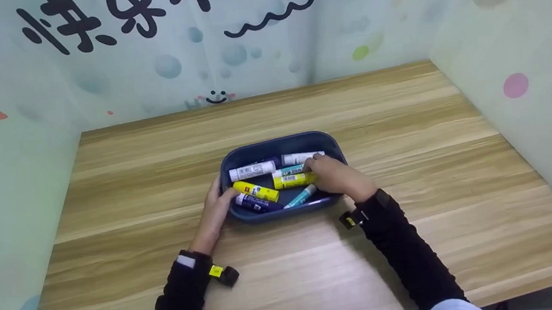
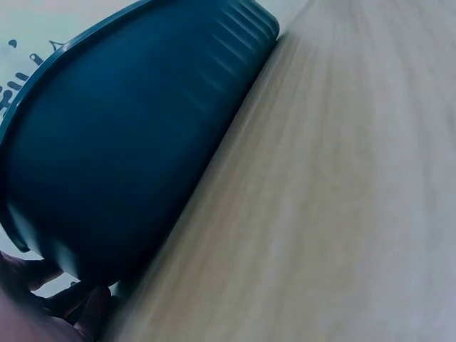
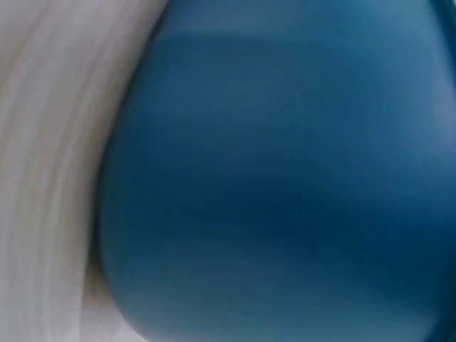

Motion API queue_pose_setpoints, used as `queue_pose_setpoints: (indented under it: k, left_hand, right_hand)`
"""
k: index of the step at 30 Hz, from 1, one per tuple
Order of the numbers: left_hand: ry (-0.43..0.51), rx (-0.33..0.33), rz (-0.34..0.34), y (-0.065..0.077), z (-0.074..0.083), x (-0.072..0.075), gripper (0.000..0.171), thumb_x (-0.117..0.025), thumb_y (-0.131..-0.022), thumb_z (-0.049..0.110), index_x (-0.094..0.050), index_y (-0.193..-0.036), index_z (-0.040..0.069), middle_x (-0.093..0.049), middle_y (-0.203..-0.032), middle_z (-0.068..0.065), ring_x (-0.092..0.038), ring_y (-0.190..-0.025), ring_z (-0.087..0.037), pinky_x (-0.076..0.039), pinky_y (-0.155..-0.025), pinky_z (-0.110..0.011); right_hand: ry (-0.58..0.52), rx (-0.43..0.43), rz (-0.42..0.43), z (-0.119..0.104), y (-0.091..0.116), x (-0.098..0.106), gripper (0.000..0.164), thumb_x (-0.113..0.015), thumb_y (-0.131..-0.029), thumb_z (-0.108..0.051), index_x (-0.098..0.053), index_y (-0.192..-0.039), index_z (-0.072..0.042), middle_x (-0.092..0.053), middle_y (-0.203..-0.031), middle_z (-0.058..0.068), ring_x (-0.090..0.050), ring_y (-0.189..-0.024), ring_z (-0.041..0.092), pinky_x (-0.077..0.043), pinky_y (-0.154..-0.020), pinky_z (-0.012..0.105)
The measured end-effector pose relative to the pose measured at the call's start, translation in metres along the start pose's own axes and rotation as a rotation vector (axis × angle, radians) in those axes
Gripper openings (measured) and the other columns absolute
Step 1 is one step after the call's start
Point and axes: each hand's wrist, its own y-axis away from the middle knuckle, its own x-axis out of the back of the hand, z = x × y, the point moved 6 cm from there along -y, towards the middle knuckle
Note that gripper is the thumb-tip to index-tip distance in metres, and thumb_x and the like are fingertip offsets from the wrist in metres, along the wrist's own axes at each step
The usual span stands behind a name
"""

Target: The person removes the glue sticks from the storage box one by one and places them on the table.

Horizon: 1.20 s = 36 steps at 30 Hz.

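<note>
A dark blue plastic basin [image 1: 288,215] stands on the table with several glue sticks lying in it. Its left rim is gripped by my left hand [image 1: 216,207], thumb over the edge and fingers outside; in the left wrist view, fingers [image 2: 92,310] show at the basin's lower corner. My right hand [image 1: 335,175] reaches inside at the right, fingertips down at the ends of a teal-and-white glue stick [image 1: 287,171] and a yellow glue stick [image 1: 292,180]. Whether it pinches one is hidden. Only the basin's blurred outer wall [image 3: 278,171] fills the right wrist view.
Also in the basin are white glue sticks [image 1: 252,170], another yellow one [image 1: 255,190], a dark blue one [image 1: 258,203] and a slim teal one [image 1: 300,196]. The wood-grain table [image 1: 149,186] has printed walls [image 1: 267,51] behind it and at both sides.
</note>
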Motion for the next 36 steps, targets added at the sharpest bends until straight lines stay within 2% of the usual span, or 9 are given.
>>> queue_pose_setpoints:
  k: [9, 17, 21, 27, 36]
  left_hand:
    - [-0.031, 0.016, -0.007, 0.001, 0.001, -0.001, 0.068, -0.052, -0.082, 0.009, -0.027, -0.146, 0.006, -0.028, -0.151, -0.013, -0.025, -0.138, -0.025, -0.017, -0.115, -0.039]
    - [-0.054, 0.011, -0.016, 0.001, 0.003, -0.002, 0.069, -0.051, -0.082, 0.008, -0.026, -0.146, 0.005, -0.027, -0.151, -0.014, -0.025, -0.139, -0.026, -0.017, -0.115, -0.039]
    - [-0.051, 0.006, -0.021, 0.001, 0.003, -0.004, 0.069, -0.050, -0.083, 0.007, -0.025, -0.147, 0.005, -0.027, -0.151, -0.014, -0.025, -0.139, -0.026, -0.018, -0.115, -0.039]
    - [-0.043, -0.007, -0.027, 0.000, 0.005, -0.004, 0.067, -0.048, -0.082, 0.005, -0.028, -0.145, 0.002, -0.031, -0.149, -0.017, -0.030, -0.135, -0.027, -0.021, -0.114, -0.040]
    - [-0.059, 0.013, -0.042, 0.001, 0.006, -0.005, 0.066, -0.046, -0.083, 0.005, -0.025, -0.146, 0.004, -0.028, -0.150, -0.017, -0.027, -0.137, -0.028, -0.020, -0.115, -0.040]
  right_hand:
    - [-0.180, 0.032, -0.013, 0.000, 0.006, 0.016, 0.028, -0.058, -0.085, 0.000, -0.059, -0.113, 0.003, -0.052, -0.106, 0.014, -0.052, -0.095, 0.026, -0.046, -0.088, 0.038]
    - [-0.341, 0.139, 0.096, -0.005, 0.010, 0.032, 0.023, -0.060, -0.087, -0.004, -0.060, -0.109, 0.001, -0.053, -0.104, 0.015, -0.051, -0.094, 0.026, -0.046, -0.085, 0.041]
    - [-0.457, 0.128, 0.145, -0.005, 0.013, 0.039, 0.023, -0.058, -0.088, -0.003, -0.059, -0.110, 0.001, -0.052, -0.104, 0.013, -0.050, -0.093, 0.022, -0.046, -0.082, 0.034]
    - [-0.712, 0.124, 0.307, 0.001, 0.015, 0.056, 0.027, -0.058, -0.087, 0.002, -0.056, -0.112, 0.008, -0.052, -0.108, 0.017, -0.054, -0.092, 0.018, -0.048, -0.084, 0.020]
    - [-0.948, 0.015, 0.587, 0.023, 0.026, 0.079, 0.029, -0.054, -0.085, 0.005, -0.052, -0.114, 0.009, -0.056, -0.116, 0.016, -0.054, -0.094, 0.010, -0.049, -0.083, 0.019]
